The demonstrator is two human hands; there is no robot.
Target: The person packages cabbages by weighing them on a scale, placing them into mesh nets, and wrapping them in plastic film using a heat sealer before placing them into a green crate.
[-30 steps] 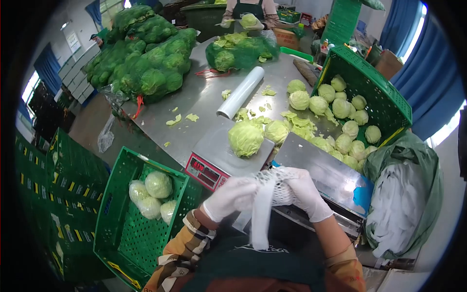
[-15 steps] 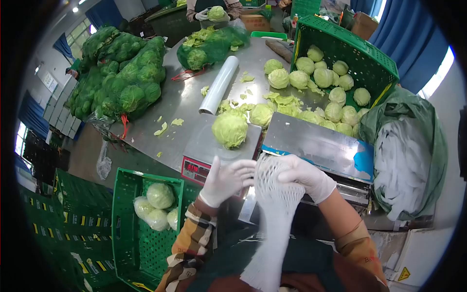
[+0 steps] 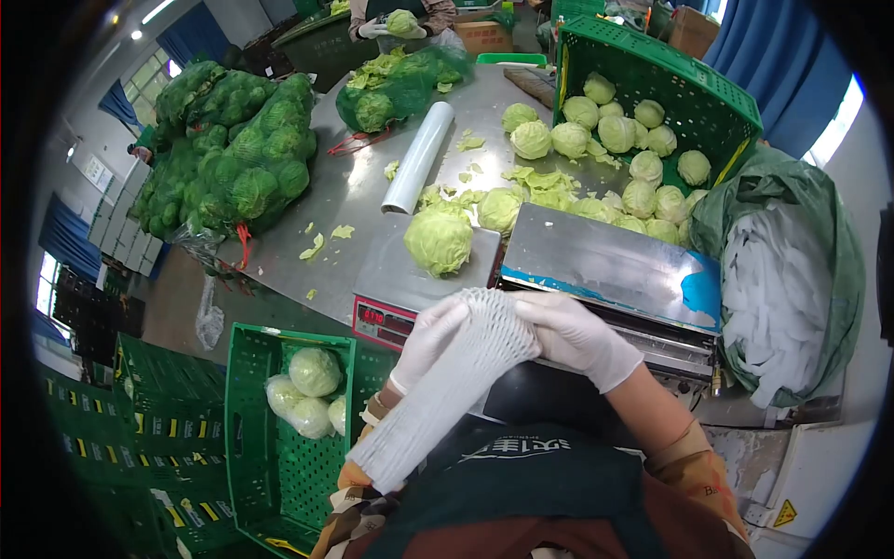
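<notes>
A white foam net sleeve (image 3: pixel 456 363) hangs between my gloved hands, its mouth at the top and its tail trailing down to the left over my forearm. My left hand (image 3: pixel 436 337) is closed on the left side of the mouth. On the opposite side, my right hand (image 3: pixel 577 340) grips the rim, fingers partly hidden by the mesh. Just beyond them, a trimmed cabbage (image 3: pixel 439 240) rests on the plate of a weighing scale (image 3: pixel 380 319) with a lit red display. A metal wrapping machine (image 3: pixel 610 270) stands right of the scale.
Wrapped cabbages (image 3: pixel 315 371) lie in a green crate (image 3: pixel 244 447) at lower left. A tipped crate (image 3: pixel 666 65) spills cabbages at upper right. A green bag (image 3: pixel 843 252) holds more white sleeves. A film roll (image 3: pixel 419 158) and netted cabbages (image 3: pixel 251 177) sit farther back. A co-worker (image 3: pixel 400 19) holds a cabbage.
My left hand was spread and apart from the sleeve; now it holds the mouth. The sleeve's tail has swung left, and its mouth is stretched wider between both hands.
</notes>
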